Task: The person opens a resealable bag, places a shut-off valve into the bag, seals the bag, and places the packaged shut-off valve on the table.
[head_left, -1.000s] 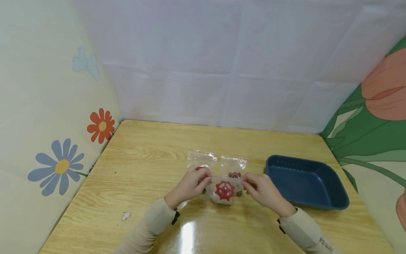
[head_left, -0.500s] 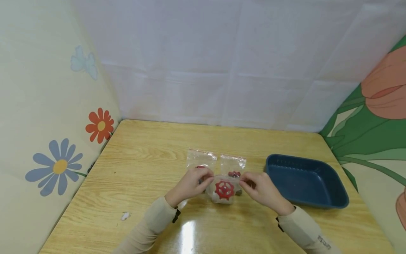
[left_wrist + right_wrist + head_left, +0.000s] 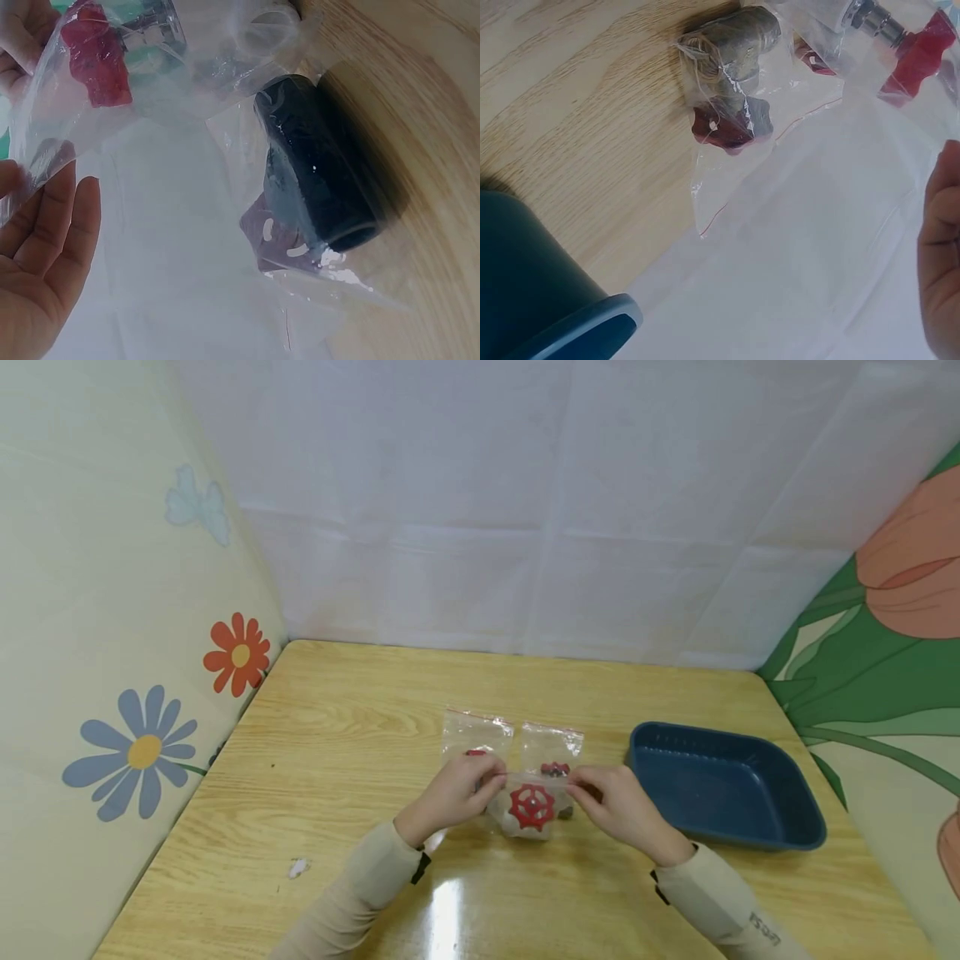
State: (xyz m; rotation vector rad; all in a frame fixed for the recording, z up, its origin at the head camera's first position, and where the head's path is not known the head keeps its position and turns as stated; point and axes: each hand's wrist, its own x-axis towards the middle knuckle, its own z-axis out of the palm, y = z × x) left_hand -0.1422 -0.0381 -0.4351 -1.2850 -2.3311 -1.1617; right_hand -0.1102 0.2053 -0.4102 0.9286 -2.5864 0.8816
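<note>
A clear zip bag [image 3: 517,832] hangs between both hands in the head view, with a valve with a red handwheel [image 3: 532,807] inside. My left hand [image 3: 453,789] pinches the bag's upper left corner, and my right hand [image 3: 618,806] pinches the upper right corner. Behind it lie two more zip bags. The left one [image 3: 476,732] holds a valve with a black cylindrical body [image 3: 319,165], partly hidden by my left hand. Inside the right one [image 3: 552,743] is a grey-brown metal valve [image 3: 731,52] with a dark red handwheel [image 3: 731,127].
A dark blue plastic basin [image 3: 720,793] stands on the wooden table [image 3: 360,710] to the right, close to my right forearm. White cloth [image 3: 450,527] rises behind the table's far edge. Flower-printed panels flank both sides.
Both hands stay at the bag's top corners; the left fingers have shifted slightly right along the edge and the right ones slightly left. The other bags and the basin stay put.
</note>
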